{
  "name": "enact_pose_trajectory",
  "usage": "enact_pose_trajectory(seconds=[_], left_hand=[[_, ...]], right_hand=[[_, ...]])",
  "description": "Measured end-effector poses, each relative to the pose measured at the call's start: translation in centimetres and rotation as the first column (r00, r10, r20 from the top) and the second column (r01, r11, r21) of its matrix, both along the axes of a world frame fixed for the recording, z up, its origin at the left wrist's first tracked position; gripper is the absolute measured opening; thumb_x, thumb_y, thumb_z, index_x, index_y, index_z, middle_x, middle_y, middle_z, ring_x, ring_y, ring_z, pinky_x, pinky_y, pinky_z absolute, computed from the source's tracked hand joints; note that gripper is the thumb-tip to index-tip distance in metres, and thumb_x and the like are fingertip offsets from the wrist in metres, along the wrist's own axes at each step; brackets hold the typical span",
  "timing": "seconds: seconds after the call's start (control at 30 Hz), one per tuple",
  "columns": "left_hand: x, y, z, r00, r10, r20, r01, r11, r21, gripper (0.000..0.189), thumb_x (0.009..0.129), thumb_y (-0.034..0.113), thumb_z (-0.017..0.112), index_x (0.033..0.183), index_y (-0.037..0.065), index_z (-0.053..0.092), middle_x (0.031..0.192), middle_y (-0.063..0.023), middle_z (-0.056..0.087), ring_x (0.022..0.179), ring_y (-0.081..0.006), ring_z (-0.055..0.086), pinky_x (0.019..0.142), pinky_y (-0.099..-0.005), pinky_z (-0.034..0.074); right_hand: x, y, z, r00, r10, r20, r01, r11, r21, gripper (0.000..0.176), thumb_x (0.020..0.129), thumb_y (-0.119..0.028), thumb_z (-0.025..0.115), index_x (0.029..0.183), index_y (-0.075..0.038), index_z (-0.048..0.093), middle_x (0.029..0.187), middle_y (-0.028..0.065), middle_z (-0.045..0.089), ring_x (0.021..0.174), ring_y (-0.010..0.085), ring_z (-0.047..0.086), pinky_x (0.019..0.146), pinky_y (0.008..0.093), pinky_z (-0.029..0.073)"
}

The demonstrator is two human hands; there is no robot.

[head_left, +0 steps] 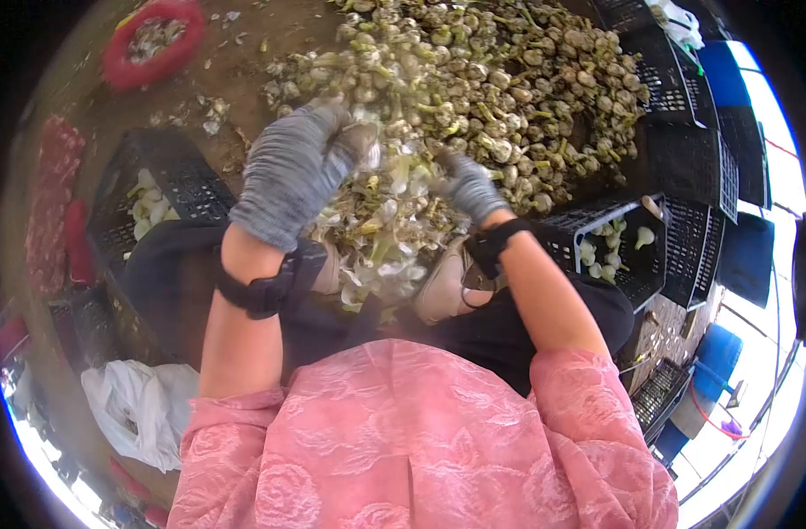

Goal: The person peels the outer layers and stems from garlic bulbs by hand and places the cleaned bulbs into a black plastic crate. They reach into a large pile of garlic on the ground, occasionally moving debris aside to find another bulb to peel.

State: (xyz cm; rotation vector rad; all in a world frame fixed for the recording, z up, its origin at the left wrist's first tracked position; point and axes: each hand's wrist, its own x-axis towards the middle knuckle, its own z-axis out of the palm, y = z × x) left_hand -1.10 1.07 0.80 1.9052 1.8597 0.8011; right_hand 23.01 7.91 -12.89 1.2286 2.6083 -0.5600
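Observation:
My left hand (293, 172), in a grey knit glove, is curled with its thumb and fingertips together around a pale garlic bulb (370, 152), partly hidden and blurred. My right hand (471, 185), gloved alike, is a short way to the right. Its fingers point toward the left hand and are smeared by motion, so their grip does not show. Below and between the hands lies a heap of loose garlic skins (385, 234). Just beyond them spreads a large pile of garlic bulbs (508, 97) with stem stubs.
By my right knee, a black crate (553, 231) holds several cleaned white bulbs (610, 247). Another black crate (196, 189) with pale bulbs stands on the left. Stacked crates (694, 167) line the right side. A pink ring-shaped object (112, 57) and a white bag (147, 410) lie left.

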Motion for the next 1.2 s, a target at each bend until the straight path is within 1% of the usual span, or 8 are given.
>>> enact_pose_trajectory(seconds=[0.03,0.17,0.23,0.37,0.6,0.77,0.83,1.2], left_hand=[[-0.1,0.1,-1.4,1.000,0.011,-0.007,-0.012,1.000,-0.005,0.026,0.075,0.025,0.059,0.091,0.005,0.058,0.085,-0.0159,0.058,0.080,-0.0320,0.057,0.071,-0.0391,0.045],[1.0,1.5,-6.0,0.958,0.052,-0.283,-0.139,0.945,-0.297,0.061,0.073,0.028,0.062,0.126,0.012,0.037,0.126,-0.0230,0.035,0.110,-0.0365,0.044,0.094,-0.0377,0.036],[1.3,2.7,-8.2,0.965,-0.061,-0.255,-0.136,0.714,-0.687,0.068,0.073,0.030,0.063,0.131,0.015,0.030,0.133,-0.0228,0.027,0.117,-0.0374,0.037,0.097,-0.0372,0.033],[2.7,2.0,-13.1,0.950,-0.122,-0.289,-0.150,0.632,-0.760,0.076,0.072,0.033,0.064,0.134,0.017,0.023,0.135,-0.0234,0.022,0.120,-0.0371,0.033,0.099,-0.0371,0.031],[7.5,-6.0,-24.9,0.960,-0.230,-0.161,-0.057,0.402,-0.914,0.075,0.070,0.040,0.061,0.132,0.013,0.027,0.133,-0.0187,0.029,0.117,-0.0348,0.038,0.096,-0.0416,0.034],[8.7,-7.0,-23.5,0.589,-0.807,-0.034,0.090,0.108,-0.990,0.064,0.072,0.031,0.059,0.128,0.010,0.037,0.127,-0.0139,0.042,0.114,-0.0291,0.044,0.090,-0.0378,0.039],[8.3,-8.3,-26.3,0.543,-0.839,-0.003,0.170,0.114,-0.979,0.057,0.070,0.037,0.059,0.117,0.007,0.050,0.116,-0.0147,0.052,0.105,-0.0295,0.051,0.086,-0.0385,0.042],[5.1,-6.9,-21.8,0.937,-0.333,0.105,0.214,0.310,-0.926,0.042,0.074,0.035,0.052,0.111,0.014,0.055,0.111,-0.0137,0.054,0.101,-0.0296,0.052,0.083,-0.0370,0.042]], right_hand=[[-3.2,-1.4,1.2,0.960,-0.275,-0.044,0.248,0.916,-0.315,0.069,0.067,-0.040,0.065,0.123,-0.010,0.039,0.125,0.0164,0.041,0.115,0.0308,0.040,0.096,0.0362,0.035],[-7.4,-6.9,-6.1,0.980,0.047,0.192,0.022,0.940,-0.342,0.087,0.066,-0.047,0.064,0.134,-0.013,0.022,0.139,0.0175,0.015,0.127,0.0367,0.018,0.100,0.0514,0.020],[-8.0,-10.2,-7.0,0.889,0.325,0.322,-0.227,0.924,-0.308,0.085,0.068,-0.046,0.061,0.135,-0.013,0.020,0.140,0.0179,0.013,0.129,0.0355,0.012,0.100,0.0522,0.018],[-7.6,-13.4,-8.2,0.902,0.355,0.248,-0.205,0.855,-0.477,0.072,0.069,-0.034,0.060,0.132,-0.014,0.031,0.141,0.0169,0.012,0.129,0.0349,0.014,0.101,0.0476,0.020],[-4.8,-9.3,-4.0,0.927,0.374,-0.029,-0.256,0.574,-0.778,0.048,0.069,-0.034,0.061,0.109,-0.006,0.056,0.115,0.0132,0.053,0.105,0.0301,0.051,0.086,0.0401,0.041],[-4.7,-4.1,-7.6,0.944,0.290,0.155,-0.157,0.812,-0.562,0.034,0.076,-0.024,0.054,0.105,-0.006,0.059,0.115,0.0131,0.053,0.102,0.0294,0.053,0.084,0.0369,0.043],[-4.5,-2.5,-12.2,0.837,-0.537,0.104,0.494,0.661,-0.565,0.034,0.076,-0.024,0.057,0.105,-0.006,0.058,0.105,0.0179,0.057,0.100,0.0322,0.053,0.083,0.0384,0.043],[-6.9,-3.6,-7.3,0.876,-0.374,0.304,0.448,0.866,-0.224,0.039,0.075,-0.017,0.061,0.112,-0.011,0.050,0.115,0.0146,0.051,0.106,0.0308,0.049,0.084,0.0398,0.043]])
